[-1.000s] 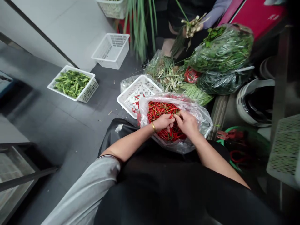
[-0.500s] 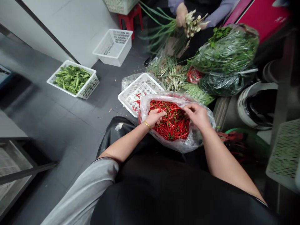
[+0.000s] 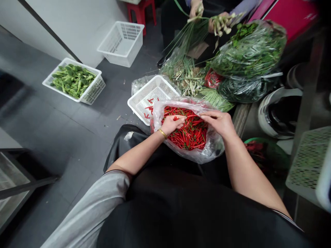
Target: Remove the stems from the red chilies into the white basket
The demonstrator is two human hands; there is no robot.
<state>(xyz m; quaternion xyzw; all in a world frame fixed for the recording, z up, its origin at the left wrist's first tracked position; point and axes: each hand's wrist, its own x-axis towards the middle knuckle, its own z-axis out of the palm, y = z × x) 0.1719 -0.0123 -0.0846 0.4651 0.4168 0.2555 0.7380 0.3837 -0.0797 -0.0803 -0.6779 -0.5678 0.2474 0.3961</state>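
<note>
A clear plastic bag (image 3: 209,151) full of red chili peppers (image 3: 190,136) with green stems rests at my lap. My left hand (image 3: 172,124), a gold bracelet at its wrist, is over the chilies, its fingers closed with red chili showing between thumb and fingers. On the bag's right side, my right hand (image 3: 218,122) has thumb and fingers pinched together at the bag's rim; the fingertips are partly hidden. Just beyond the bag, a white perforated basket (image 3: 134,102) holds several loose red chilies (image 3: 149,108).
At left, a white basket (image 3: 99,81) holds cut green vegetables. Another white basket (image 3: 120,54) stands by the wall near a red stool (image 3: 141,12). Opposite, a co-worker's hands (image 3: 196,8) handle green stalks above a pile (image 3: 190,77). Bagged greens (image 3: 250,51) and a bucket (image 3: 266,119) are at right.
My view has shifted slightly, so the surroundings sit a little higher and further left. My right fingertips have moved nearer the bag's far rim. The co-worker's hands have moved apart with the stalks.
</note>
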